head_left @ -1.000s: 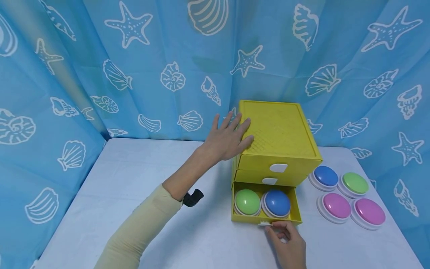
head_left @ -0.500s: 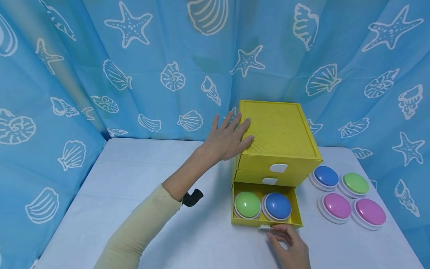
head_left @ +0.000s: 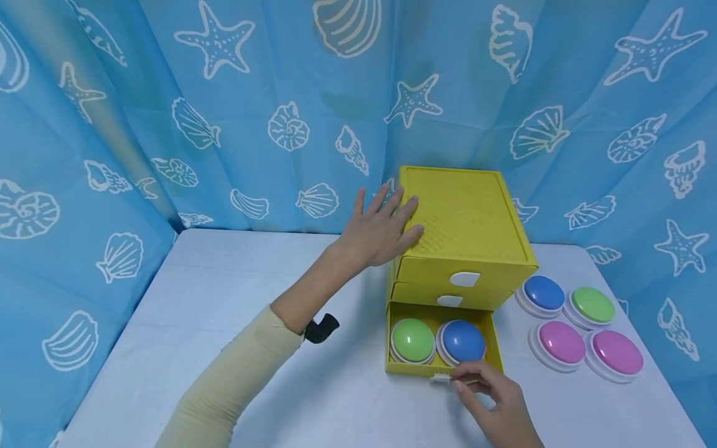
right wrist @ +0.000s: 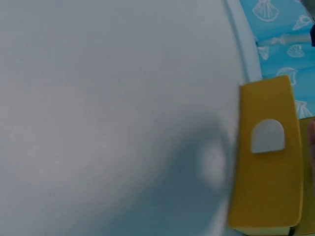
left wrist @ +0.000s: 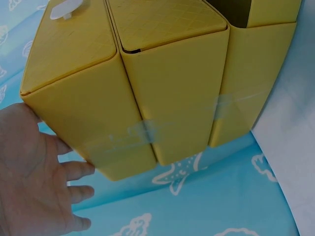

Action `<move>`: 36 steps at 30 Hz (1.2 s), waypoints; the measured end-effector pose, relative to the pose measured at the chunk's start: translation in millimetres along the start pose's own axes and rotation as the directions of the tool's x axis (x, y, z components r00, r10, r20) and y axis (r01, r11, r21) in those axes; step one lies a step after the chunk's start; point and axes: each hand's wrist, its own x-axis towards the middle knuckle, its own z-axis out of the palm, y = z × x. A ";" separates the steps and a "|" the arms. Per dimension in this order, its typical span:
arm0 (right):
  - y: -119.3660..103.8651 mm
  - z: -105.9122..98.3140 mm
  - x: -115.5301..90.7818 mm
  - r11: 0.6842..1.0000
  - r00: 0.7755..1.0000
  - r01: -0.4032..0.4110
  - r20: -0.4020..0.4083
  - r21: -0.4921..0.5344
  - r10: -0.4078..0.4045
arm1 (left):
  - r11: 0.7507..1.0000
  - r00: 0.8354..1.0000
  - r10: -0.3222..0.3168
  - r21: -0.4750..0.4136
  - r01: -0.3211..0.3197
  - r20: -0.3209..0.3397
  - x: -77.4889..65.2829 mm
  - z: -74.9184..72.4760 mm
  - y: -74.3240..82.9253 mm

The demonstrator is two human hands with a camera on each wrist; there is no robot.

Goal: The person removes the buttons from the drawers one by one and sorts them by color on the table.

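My left hand (head_left: 378, 233) lies spread over the left edge of the yellow drawer box (head_left: 465, 211), fingers straight. Its left side appears in the left wrist view, where the hand (left wrist: 34, 177) is at one corner. The bottom drawer (head_left: 392, 371) stands pulled out, holding a green push button (head_left: 413, 340) and a blue push button (head_left: 463, 341), both with white bases. At the white drawer handle (head_left: 439, 378), my right hand (head_left: 498, 398) has loosely bent fingers, its tips beside the handle's right end. A white handle (right wrist: 268, 136) shows uncovered in the right wrist view.
Right of the box, on the white-covered table (head_left: 235, 286), lie a blue button (head_left: 543, 292), a green button (head_left: 594, 303) and two pink buttons (head_left: 562, 342). The upper two drawers are shut. A blue seashell curtain (head_left: 252, 149) hangs behind.
The bottom drawer has come slightly farther out toward me. My right hand has shifted right, and its fingers have loosened from the handle. My left hand has stayed in place.
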 end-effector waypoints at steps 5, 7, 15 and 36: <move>0.0 -8.3 22.2 0.986 0.980 0.138 0.131 0.088 -0.149 | 1.000 1.000 0.000 0.015 0.000 -0.002 0.2 -0.3 -0.6; 0.3 -9.8 30.5 0.977 0.966 0.172 0.170 0.128 -0.193 | 1.000 1.000 0.004 0.017 -0.004 -0.008 0.5 -0.1 -0.6; -1.4 -7.3 54.2 0.987 0.945 0.139 0.288 0.078 -0.156 | 1.000 1.000 0.002 0.001 -0.002 -0.009 -0.9 0.7 -1.7; 21.4 5.5 96.3 0.989 0.849 0.083 0.529 -0.126 -0.004 | 1.000 1.000 0.001 0.015 0.000 -0.005 0.7 0.6 -0.8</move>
